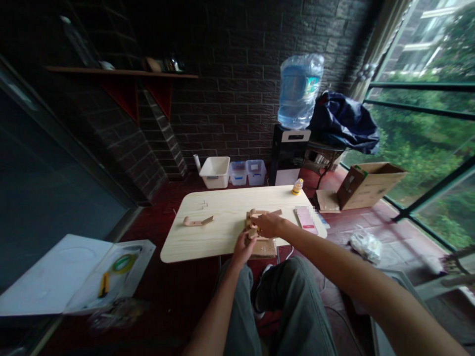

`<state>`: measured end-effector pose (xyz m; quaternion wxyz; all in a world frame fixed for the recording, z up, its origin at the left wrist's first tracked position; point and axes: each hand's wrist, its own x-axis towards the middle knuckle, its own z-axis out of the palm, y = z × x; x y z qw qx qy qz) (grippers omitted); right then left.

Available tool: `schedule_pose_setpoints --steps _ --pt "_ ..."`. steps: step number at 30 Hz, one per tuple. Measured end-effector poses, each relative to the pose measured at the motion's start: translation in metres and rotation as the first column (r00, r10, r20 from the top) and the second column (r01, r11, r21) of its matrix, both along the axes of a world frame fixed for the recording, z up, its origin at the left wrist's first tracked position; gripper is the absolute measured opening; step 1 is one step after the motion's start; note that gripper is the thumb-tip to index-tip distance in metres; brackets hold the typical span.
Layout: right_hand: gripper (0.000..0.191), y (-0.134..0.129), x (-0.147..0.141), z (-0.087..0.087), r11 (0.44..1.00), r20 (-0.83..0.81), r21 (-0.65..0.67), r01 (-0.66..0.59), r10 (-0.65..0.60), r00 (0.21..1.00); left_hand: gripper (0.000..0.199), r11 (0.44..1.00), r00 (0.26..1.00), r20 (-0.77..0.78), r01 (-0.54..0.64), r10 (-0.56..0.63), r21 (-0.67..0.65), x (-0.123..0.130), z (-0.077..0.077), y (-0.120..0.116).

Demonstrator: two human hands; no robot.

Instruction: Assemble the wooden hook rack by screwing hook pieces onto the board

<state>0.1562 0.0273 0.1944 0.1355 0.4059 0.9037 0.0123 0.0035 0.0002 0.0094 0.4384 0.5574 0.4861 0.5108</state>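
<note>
At the near edge of the pale wooden table, my left hand (244,247) is closed round a small wooden piece (253,233). My right hand (270,225) reaches in from the right, its fingers bent together at that same piece; what they pinch is too small and hidden to make out. Behind and under the hands lie more light brown wooden parts (256,211), one with a flat slanted end (276,213) sticking out to the right. Farther left on the table rests a curved wooden piece (198,222) with a rounded knob at one end and an angled flat tip.
On the table (222,200) are small metal bits (205,203), a yellow-based clear bottle (297,187) and a pink sheet (306,220). An open white case (89,269) stands at the left. Bins (215,173), a water dispenser (289,153) and a cardboard box (367,185) stand beyond.
</note>
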Motion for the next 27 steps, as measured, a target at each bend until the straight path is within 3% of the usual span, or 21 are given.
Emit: schedule_pose_setpoints --steps 5,16,22,27 --pt "0.031 -0.002 -0.003 0.0 0.999 0.02 -0.003 -0.045 0.045 0.999 0.027 1.0 1.0 -0.002 -0.015 0.015 -0.002 0.0 -0.004 0.002" --pt "0.038 0.005 -0.003 -0.006 0.998 0.032 0.069 -0.012 0.01 0.999 0.027 1.0 1.0 0.003 -0.014 0.014 0.016 -0.001 -0.011 0.004" --pt "0.039 0.002 -0.006 0.007 1.0 0.053 0.006 -0.028 0.028 0.998 0.028 1.0 0.999 -0.014 -0.028 0.028 0.01 0.0 -0.004 0.001" --pt "0.024 -0.001 -0.01 0.006 1.0 0.069 -0.025 -0.018 0.02 0.997 0.028 1.0 1.0 0.006 -0.008 0.008 0.002 0.0 0.0 0.0"
